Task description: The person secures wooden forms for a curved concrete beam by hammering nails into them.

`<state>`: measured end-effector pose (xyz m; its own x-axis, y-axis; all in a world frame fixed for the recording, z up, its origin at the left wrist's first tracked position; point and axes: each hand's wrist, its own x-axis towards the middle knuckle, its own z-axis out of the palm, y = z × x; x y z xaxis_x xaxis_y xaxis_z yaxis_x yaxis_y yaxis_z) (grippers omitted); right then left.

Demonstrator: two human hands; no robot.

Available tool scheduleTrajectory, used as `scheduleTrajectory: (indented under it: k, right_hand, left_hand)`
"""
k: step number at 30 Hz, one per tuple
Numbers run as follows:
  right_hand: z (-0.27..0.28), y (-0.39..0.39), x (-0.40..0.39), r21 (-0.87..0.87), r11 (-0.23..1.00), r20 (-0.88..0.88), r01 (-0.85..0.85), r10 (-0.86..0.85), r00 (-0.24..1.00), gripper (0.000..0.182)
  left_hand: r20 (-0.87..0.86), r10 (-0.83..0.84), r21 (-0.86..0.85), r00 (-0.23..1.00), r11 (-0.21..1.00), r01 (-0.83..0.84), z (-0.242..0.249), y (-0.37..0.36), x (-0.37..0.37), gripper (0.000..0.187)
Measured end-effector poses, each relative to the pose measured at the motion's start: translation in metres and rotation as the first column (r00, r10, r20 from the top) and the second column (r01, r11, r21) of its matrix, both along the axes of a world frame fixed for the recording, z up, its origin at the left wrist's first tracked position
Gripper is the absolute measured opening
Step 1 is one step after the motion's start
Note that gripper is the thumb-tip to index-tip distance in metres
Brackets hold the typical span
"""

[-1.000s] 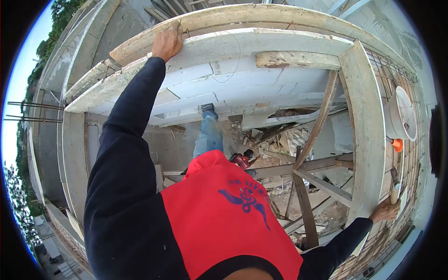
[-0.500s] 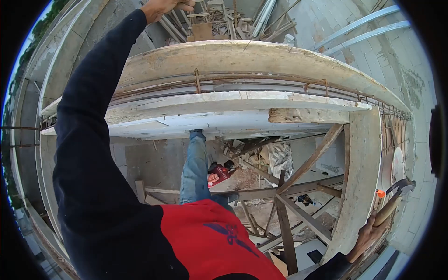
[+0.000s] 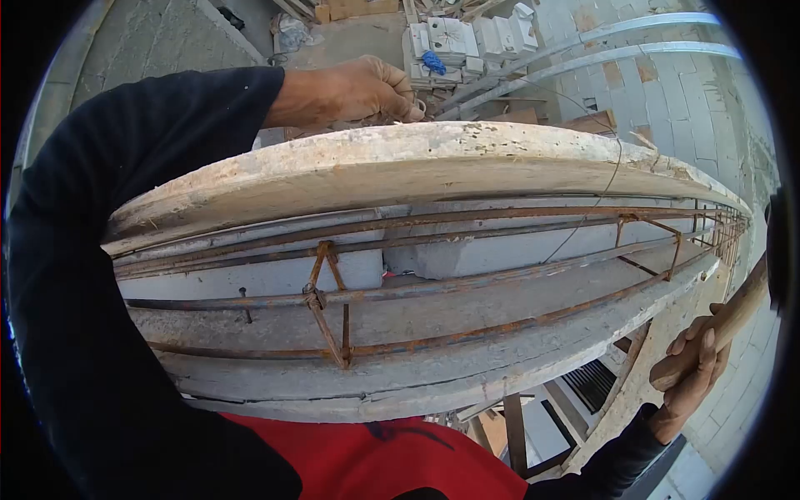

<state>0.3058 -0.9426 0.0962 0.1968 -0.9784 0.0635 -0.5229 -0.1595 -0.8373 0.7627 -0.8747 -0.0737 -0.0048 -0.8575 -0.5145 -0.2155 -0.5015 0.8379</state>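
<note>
Head view: left hand [image 3: 348, 87] curls shut on a thin wire [image 3: 414, 107] just beyond the far formwork board [image 3: 400, 171], rusty rebar cage [image 3: 433, 287] lying in the trough between the boards, while right hand [image 3: 693, 375] grips a wooden hammer handle [image 3: 723, 329] at the near board's right end.

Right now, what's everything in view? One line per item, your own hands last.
Far form board: one, pale weathered wood, along the top.
Rebar cage: several rusty bars with tie loops, lying in the trough.
Near form board: one, grey-white, along the bottom.
Thin wire: one strand, hanging over the far form board.
White blocks: a stack, on the ground beyond.
Left hand: closed, behind the far form board; what it grips is unclear.
Right hand: wrapped around a wooden handle.
</note>
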Motion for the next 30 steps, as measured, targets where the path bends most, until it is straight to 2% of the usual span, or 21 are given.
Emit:
scheduleTrajectory:
  k: [1, 3, 5, 7, 9, 11, 12, 13, 14, 17, 18, 19, 20, 21, 23, 26, 28, 30]
  right_hand:
    - [0.000, -0.009, 0.011, 0.011, 1.000, -0.013, 0.001, -0.001, 1.000, 0.060]
    - [0.005, -0.028, 0.033, -0.047, 0.997, -0.056, -0.058, 0.055, 0.997, 0.064]
    - [0.011, -0.041, 0.057, -0.076, 0.996, -0.106, -0.046, 0.038, 0.994, 0.068]
    - [0.019, -0.057, 0.069, -0.025, 0.987, -0.192, -0.158, 0.151, 0.970, 0.073]
    - [0.027, -0.071, 0.083, 0.005, 0.968, -0.265, -0.250, 0.243, 0.933, 0.078]
    - [0.034, -0.095, 0.095, 0.086, 0.918, -0.367, -0.388, 0.391, 0.844, 0.083]
    - [0.034, -0.105, 0.106, 0.098, 0.893, -0.402, -0.440, 0.440, 0.803, 0.084]
    - [0.035, -0.115, 0.118, 0.111, 0.864, -0.433, -0.490, 0.486, 0.759, 0.085]
    - [0.034, -0.118, 0.145, 0.116, 0.826, -0.554, -0.551, 0.515, 0.655, 0.082]
    - [0.004, -0.116, 0.188, -0.103, 0.771, -0.587, -0.629, 0.464, 0.664, 0.076]
    - [0.010, -0.119, 0.218, 0.175, 0.706, -0.632, -0.686, 0.615, 0.471, 0.074]
    - [0.010, -0.124, 0.241, 0.445, 0.596, -0.608, -0.668, 0.749, 0.263, 0.072]
    - [0.006, -0.129, 0.255, 0.455, 0.592, -0.612, -0.665, 0.751, 0.250, 0.072]
    - [0.002, -0.133, 0.268, 0.581, 0.561, -0.580, -0.590, 0.793, 0.184, 0.074]
    - [-0.011, -0.142, 0.283, 0.703, 0.510, -0.535, -0.496, 0.838, 0.106, 0.076]
    - [-0.042, -0.143, 0.282, 0.676, 0.434, -0.366, -0.596, 0.899, 0.239, 0.069]
    - [-0.048, -0.135, 0.289, 0.711, 0.487, -0.514, -0.508, 0.852, 0.098, 0.070]
    - [-0.047, -0.128, 0.297, 0.759, 0.489, -0.526, -0.431, 0.849, 0.037, 0.071]
  left_hand:
    - [-0.071, 0.025, 0.019, 0.997, 1.000, -0.024, 0.003, -0.001, -0.006, 0.013]
    - [-0.100, 0.050, 0.034, 0.994, 0.998, -0.047, 0.004, -0.008, -0.012, 0.015]
    - [-0.168, 0.046, 0.065, 0.985, 0.997, -0.036, -0.003, -0.012, -0.029, 0.014]
    - [-0.217, 0.043, 0.081, 0.975, 0.996, -0.026, -0.006, -0.008, -0.041, 0.015]
    - [-0.406, 0.087, 0.124, 0.910, 0.991, -0.040, -0.018, 0.000, -0.054, 0.016]
    - [-0.411, 0.035, 0.068, 0.911, 0.998, -0.008, -0.019, 0.007, -0.058, 0.017]
    - [-0.421, 0.128, 0.119, 0.898, 0.989, -0.085, -0.018, 0.006, -0.058, 0.018]
    - [-0.429, 0.132, 0.119, 0.893, 0.989, -0.089, -0.020, 0.006, -0.058, 0.018]
    - [-0.435, 0.119, 0.126, 0.893, 0.990, -0.071, -0.023, 0.006, -0.058, 0.018]
    - [-0.460, 0.122, 0.157, 0.880, 0.986, -0.055, -0.025, 0.007, -0.057, 0.018]
    - [-0.458, 0.136, 0.224, 0.879, 0.974, -0.034, -0.025, 0.007, -0.057, 0.018]
    - [-0.457, 0.149, 0.290, 0.877, 0.957, -0.012, -0.024, 0.007, -0.057, 0.017]
    - [-0.472, 0.155, 0.293, 0.868, 0.956, -0.012, -0.024, 0.006, -0.057, 0.018]
    - [-0.488, 0.163, 0.298, 0.857, 0.954, -0.012, -0.025, 0.007, -0.056, 0.018]
    - [-0.482, 0.159, 0.324, 0.862, 0.946, 0.007, -0.026, 0.007, -0.057, 0.018]
    - [-0.483, 0.175, 0.350, 0.858, 0.937, 0.005, -0.026, 0.007, -0.057, 0.018]
    - [-0.471, 0.186, 0.362, 0.862, 0.932, -0.004, -0.027, 0.006, -0.059, 0.018]
    - [-0.457, 0.200, 0.371, 0.867, 0.928, -0.019, -0.028, 0.005, -0.059, 0.018]
